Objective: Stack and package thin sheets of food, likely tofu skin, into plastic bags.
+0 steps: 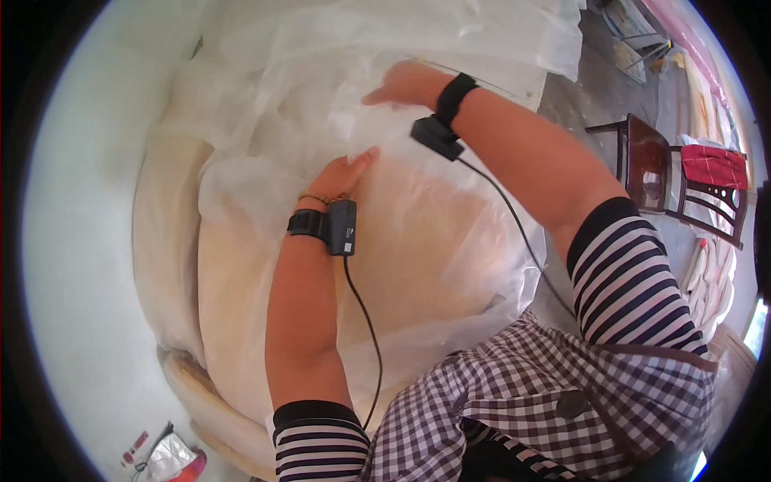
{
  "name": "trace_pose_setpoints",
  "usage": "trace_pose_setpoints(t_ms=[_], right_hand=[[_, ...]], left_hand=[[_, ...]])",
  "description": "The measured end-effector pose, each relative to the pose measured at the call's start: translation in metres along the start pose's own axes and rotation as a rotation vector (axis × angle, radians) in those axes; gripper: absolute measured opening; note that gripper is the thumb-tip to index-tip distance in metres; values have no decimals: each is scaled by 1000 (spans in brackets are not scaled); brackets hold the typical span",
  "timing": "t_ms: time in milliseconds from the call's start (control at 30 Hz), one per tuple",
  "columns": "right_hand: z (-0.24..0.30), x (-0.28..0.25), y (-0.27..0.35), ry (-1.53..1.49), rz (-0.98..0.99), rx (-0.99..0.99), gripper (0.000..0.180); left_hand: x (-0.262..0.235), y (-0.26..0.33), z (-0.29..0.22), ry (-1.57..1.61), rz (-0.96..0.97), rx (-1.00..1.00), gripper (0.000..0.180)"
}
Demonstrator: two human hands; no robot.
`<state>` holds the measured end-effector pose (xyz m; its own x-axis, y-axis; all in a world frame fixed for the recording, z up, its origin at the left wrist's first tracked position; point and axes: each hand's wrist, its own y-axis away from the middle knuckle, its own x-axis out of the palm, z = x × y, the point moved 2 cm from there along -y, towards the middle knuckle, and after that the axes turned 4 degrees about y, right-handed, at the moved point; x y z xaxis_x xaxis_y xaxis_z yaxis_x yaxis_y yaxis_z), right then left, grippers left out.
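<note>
A thin, translucent plastic sheet (434,209) lies in wrinkles over a broad, pale beige layered stack (233,265). My left hand (341,174) is closed on the plastic near the middle of the stack, thumb pointing up and right; its other fingers are mostly hidden. Farther off and to the right, my right hand (408,85) is closed at a fold of the same sheet, its fingertips partly covered by the film. Both wrists wear black straps with small black boxes and cables.
A pale wall (80,209) runs along the left. More plastic film (482,36) hangs at the far side. On the right stands a dark wooden chair (646,161) with a red cloth (713,167). A silver packet (170,456) lies at the lower left.
</note>
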<state>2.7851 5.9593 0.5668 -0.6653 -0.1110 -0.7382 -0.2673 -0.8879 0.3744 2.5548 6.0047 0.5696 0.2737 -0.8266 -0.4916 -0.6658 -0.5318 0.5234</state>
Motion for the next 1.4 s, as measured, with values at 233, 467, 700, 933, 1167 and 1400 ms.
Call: trace_pose_setpoints(t_ms=[233, 467, 700, 933, 1167, 1400], right_hand=[[-72, -34, -39, 322, -314, -27, 31], [-117, -41, 226, 563, -867, -118, 38], [-77, 147, 301, -662, -512, 336, 74], [-97, 165, 282, -520, -540, 701, 38], [-67, 166, 271, -1176, -431, 476, 50], [-51, 156, 271, -1648, 105, 578, 54]], left_hand=[[-7, -3, -17, -202, 57, 117, 57], [6, 2, 7, -500, -420, 93, 46], [87, 41, -60, -851, 78, 1109, 45], [106, -12, -35, -936, 133, 716, 30], [103, -13, -46, -1000, 206, 755, 28], [93, -22, -45, -975, 405, 298, 39]])
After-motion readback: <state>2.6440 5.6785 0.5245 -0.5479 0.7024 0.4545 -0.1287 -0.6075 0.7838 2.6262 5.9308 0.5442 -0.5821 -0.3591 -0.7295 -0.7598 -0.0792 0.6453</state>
